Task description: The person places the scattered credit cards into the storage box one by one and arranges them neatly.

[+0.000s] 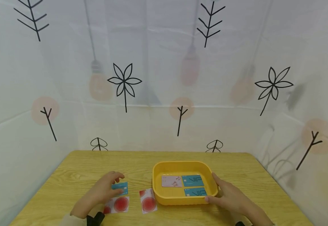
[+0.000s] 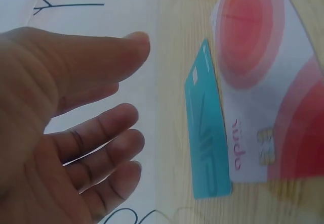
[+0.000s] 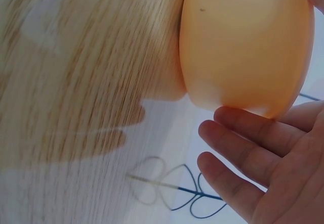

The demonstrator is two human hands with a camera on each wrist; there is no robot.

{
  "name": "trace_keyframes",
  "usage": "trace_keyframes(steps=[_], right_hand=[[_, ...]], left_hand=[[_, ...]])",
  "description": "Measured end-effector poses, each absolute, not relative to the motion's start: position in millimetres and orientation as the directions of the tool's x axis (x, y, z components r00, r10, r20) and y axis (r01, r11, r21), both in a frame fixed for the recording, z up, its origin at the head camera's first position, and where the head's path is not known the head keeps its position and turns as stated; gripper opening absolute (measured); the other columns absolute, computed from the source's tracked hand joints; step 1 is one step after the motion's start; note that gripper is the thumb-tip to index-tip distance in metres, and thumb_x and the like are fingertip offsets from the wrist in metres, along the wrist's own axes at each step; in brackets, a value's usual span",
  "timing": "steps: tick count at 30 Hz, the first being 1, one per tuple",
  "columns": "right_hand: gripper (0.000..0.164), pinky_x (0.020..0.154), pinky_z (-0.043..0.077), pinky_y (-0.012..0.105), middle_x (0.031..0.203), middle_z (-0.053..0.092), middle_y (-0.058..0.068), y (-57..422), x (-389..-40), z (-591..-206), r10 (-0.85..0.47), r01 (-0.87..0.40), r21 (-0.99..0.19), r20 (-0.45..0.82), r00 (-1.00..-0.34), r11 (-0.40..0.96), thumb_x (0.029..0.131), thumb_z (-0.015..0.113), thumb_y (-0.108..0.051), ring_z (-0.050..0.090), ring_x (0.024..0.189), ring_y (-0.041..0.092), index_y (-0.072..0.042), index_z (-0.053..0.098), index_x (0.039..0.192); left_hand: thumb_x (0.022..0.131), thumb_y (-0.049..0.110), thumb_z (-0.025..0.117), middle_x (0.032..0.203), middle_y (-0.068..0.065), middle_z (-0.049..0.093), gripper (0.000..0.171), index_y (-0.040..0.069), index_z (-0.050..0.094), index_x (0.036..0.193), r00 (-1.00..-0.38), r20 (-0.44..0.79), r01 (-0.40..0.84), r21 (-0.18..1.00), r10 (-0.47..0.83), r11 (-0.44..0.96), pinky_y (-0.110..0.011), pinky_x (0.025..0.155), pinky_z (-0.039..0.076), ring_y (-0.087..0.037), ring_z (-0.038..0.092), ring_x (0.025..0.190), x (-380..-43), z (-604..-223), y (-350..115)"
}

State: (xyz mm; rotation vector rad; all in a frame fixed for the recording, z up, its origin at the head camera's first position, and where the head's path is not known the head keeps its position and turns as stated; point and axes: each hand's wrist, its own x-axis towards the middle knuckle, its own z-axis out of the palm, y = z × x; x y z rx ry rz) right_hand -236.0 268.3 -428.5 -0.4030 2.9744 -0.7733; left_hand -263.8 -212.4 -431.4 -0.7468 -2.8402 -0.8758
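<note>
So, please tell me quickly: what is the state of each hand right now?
Left hand: open, holding nothing, near the blue card on the table.
Right hand: open, touching the yellow tray, not lifting it.

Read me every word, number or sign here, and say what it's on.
"VIP": upper blue card in the yellow tray.
"VIP": lower blue card, same tray.
"VIP": blue card outside it.
Perhaps "indo", blurred: red-and-white card beside that.
Too small to read: other print, as on the pale pink card.
</note>
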Motion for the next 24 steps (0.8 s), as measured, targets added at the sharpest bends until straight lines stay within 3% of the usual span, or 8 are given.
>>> trace_keyframes(steps=[9, 24], right_hand=[[0.108, 0.097, 0.035, 0.06, 0.144, 0.039, 0.025, 268.9, -235.9, -428.0, -0.26, -0.235, -0.49, 0.019, -0.965, 0.839, 0.077, 0.064, -0.066, 0.041, 0.128, 0.043, 0.005, 0.023, 0.148], [0.105, 0.097, 0.035, 0.06, 0.145, 0.038, 0.024, 269.0, -236.8, -427.9, -0.254, -0.218, -0.503, -0.002, -0.967, 0.836, 0.079, 0.064, -0.063, 0.04, 0.129, 0.043, 0.004, 0.022, 0.149]], left_hand=[[0.076, 0.016, 0.08, 0.1, -0.007, 0.056, 0.042, 0.004, 0.061, 0.111, -0.885, 0.13, 0.445, 0.515, 0.447, 0.732, -0.041, 0.077, 0.047, -0.026, 0.054, 0.09, -263.1, -430.3, -225.7], [0.071, 0.017, 0.084, 0.098, -0.005, 0.055, 0.046, 0.012, 0.062, 0.111, -0.945, -0.009, 0.276, 0.52, 0.328, 0.809, -0.049, 0.085, 0.046, -0.022, 0.051, 0.089, -268.0, -435.8, -230.1]])
